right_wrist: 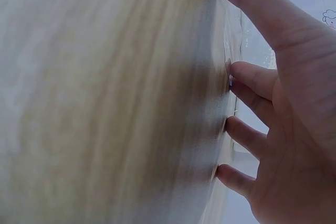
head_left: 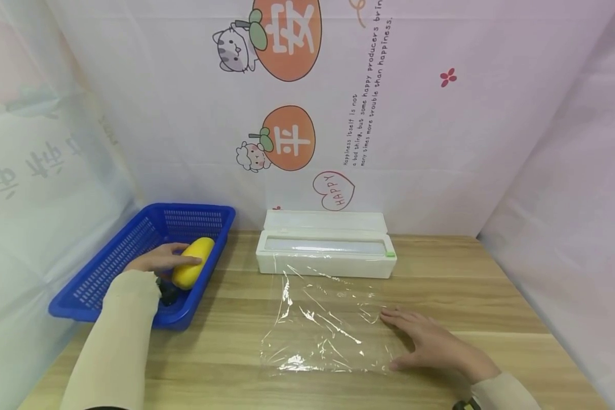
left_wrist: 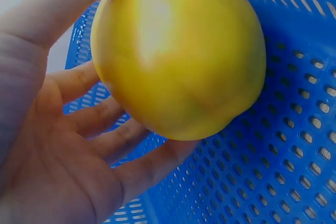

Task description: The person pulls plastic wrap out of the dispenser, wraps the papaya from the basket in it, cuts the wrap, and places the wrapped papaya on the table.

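Note:
In the head view my left hand [head_left: 161, 257] reaches into the blue basket [head_left: 225, 222] and holds a smooth, elongated yellow fruit [head_left: 197, 256]. Up close in the left wrist view, the thumb lies along one side of the fruit [left_wrist: 184, 56] and the curled fingers along the other. My right hand [head_left: 427, 344] rests on the table by the right edge of a sheet of clear cling film [head_left: 323, 324]. Its fingers are spread, and the fingertips touch the surface in the right wrist view. The film lies flat with some wrinkles, stretching toward me from a white dispenser box [head_left: 328, 266].
The dispenser's lid [head_left: 325, 220] stands raised at the back, with a small green piece [head_left: 390, 254] at its right end. Printed cloth walls [head_left: 415, 142] enclose the wooden table [head_left: 441, 267] at the back and sides. The basket sits against the left wall.

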A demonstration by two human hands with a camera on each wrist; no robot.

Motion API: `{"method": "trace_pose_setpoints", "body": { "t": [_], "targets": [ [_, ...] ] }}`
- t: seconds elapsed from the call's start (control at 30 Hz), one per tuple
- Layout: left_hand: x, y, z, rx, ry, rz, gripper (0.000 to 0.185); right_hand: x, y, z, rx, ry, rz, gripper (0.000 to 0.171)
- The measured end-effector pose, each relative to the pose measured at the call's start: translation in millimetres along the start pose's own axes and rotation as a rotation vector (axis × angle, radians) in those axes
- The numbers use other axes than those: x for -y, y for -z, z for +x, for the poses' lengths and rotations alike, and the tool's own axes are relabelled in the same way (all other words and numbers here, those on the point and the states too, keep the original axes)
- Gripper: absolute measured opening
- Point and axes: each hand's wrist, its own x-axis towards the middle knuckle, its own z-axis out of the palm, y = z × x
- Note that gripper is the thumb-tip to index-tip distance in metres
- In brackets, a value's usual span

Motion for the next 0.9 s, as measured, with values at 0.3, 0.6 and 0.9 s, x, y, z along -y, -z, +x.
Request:
{"method": "trace_pose_setpoints", "body": {
  "t": [0.3, 0.6, 0.9],
  "targets": [
    [-1.3, 5.7, 2.1, -0.038, -0.028, -0.023, 0.102, 0, 0, 0, -0.004, 0.008, 0.005, 0.098],
    [-14.1, 16.2, 3.6, -0.148, -0.146, 0.057, 0.099, 0, 0, 1, -0.010, 0.015, -0.007, 0.098],
    [-36.4, 25.4, -7.5, -0.224, -0.174, 0.046, 0.100, 0, -1, 0, -0.003, 0.002, 0.002, 0.099]
  ]
}}
